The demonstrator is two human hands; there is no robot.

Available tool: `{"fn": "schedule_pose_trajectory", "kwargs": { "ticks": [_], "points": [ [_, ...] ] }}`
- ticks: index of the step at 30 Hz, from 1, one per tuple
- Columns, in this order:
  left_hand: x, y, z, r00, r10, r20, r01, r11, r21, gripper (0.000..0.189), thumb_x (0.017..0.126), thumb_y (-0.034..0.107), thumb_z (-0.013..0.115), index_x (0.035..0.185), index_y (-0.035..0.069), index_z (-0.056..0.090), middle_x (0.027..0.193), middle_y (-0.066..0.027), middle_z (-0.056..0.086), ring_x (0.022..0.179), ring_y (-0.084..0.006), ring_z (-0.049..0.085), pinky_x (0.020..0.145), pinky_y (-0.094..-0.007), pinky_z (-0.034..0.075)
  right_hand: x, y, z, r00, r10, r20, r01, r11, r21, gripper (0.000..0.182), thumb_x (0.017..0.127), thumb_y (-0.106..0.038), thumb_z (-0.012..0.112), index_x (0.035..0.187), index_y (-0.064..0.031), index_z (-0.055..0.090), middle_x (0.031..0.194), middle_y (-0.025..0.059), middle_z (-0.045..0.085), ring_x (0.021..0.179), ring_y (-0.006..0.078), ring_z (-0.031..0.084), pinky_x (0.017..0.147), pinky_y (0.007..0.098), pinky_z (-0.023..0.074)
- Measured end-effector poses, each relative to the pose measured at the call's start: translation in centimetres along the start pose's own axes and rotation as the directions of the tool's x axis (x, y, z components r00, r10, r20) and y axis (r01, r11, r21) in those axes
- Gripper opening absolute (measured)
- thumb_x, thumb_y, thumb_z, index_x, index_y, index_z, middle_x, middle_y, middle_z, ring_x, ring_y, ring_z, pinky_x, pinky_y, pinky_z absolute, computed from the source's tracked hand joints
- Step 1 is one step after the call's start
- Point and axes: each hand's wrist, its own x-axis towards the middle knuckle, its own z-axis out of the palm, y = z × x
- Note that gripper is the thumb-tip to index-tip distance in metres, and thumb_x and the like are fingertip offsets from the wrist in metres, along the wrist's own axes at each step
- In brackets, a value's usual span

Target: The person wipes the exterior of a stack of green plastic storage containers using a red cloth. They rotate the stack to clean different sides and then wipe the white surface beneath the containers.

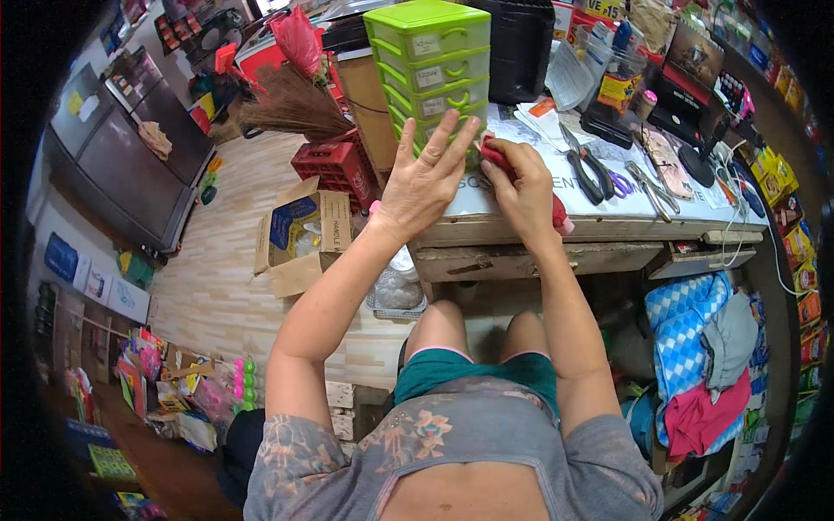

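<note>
My left hand (423,185) is raised at the front left corner of the desk, fingers spread and nothing visible in it. Close beside it, my right hand (521,176) pinches a small red item (498,157), perhaps cloth, with a pale bit at its upper end. Another red piece with a pink end (561,215) shows behind my right wrist, mostly hidden. Behind my left fingers stands a plastic drawer unit (427,49) with lime-green frames and labelled fronts. Right of my right hand lie black-handled pliers or cutters (589,176), purple-handled scissors (620,184) and bare metal pliers (653,190).
A pink-cased phone (668,163), a black stand (697,163) and white cables (733,189) occupy the desk's right side. Below the desktop are wooden drawers (482,262). An open cardboard box (303,228) and a red plastic crate (332,163) sit on the floor at left.
</note>
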Motion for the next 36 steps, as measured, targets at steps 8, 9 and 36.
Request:
{"fn": "schedule_pose_trajectory", "kwargs": {
  "ticks": [8, 9, 36],
  "points": [
    [1.9, 1.0, 0.1, 0.995, -0.094, 0.028, 0.091, 0.99, 0.106, 0.025, 0.081, 0.016, 0.06, 0.101, 0.007, 0.072, 0.156, -0.0038, 0.035, 0.151, -0.0303, 0.018, 0.115, -0.0679, 0.015, -0.3, 0.7, 0.0, 0.999, -0.041, -0.011, 0.04, 0.996, -0.077, 0.029, 0.08, -0.003, 0.072, 0.108, -0.0043, 0.068, 0.091, 0.0125, 0.066, 0.085, 0.0289, 0.063, 0.078, 0.0365, 0.0489],
    [2.0, 1.0, 0.1, 0.996, -0.087, 0.027, 0.083, 0.99, 0.115, 0.025, 0.081, 0.016, 0.061, 0.101, 0.007, 0.072, 0.156, -0.004, 0.035, 0.151, -0.0306, 0.017, 0.114, -0.0686, 0.014, -0.4, 0.7, 0.1, 0.999, -0.047, -0.016, 0.046, 0.996, -0.075, 0.03, 0.079, -0.003, 0.073, 0.108, -0.0044, 0.068, 0.091, 0.0126, 0.066, 0.085, 0.0294, 0.063, 0.078, 0.0368, 0.049],
    [4.8, -2.4, -1.4, 0.915, 0.401, -0.038, -0.403, 0.909, -0.104, 0.013, 0.081, 0.017, 0.062, 0.093, 0.012, 0.066, 0.131, -0.006, 0.059, 0.134, -0.0275, 0.048, 0.116, -0.0521, 0.031, -0.6, 0.4, -0.1, 0.994, -0.087, -0.069, 0.081, 0.994, -0.076, 0.028, 0.076, -0.002, 0.07, 0.104, -0.0029, 0.066, 0.085, 0.0141, 0.061, 0.082, 0.0337, 0.059, 0.074, 0.0417, 0.0476]
  ]
}}
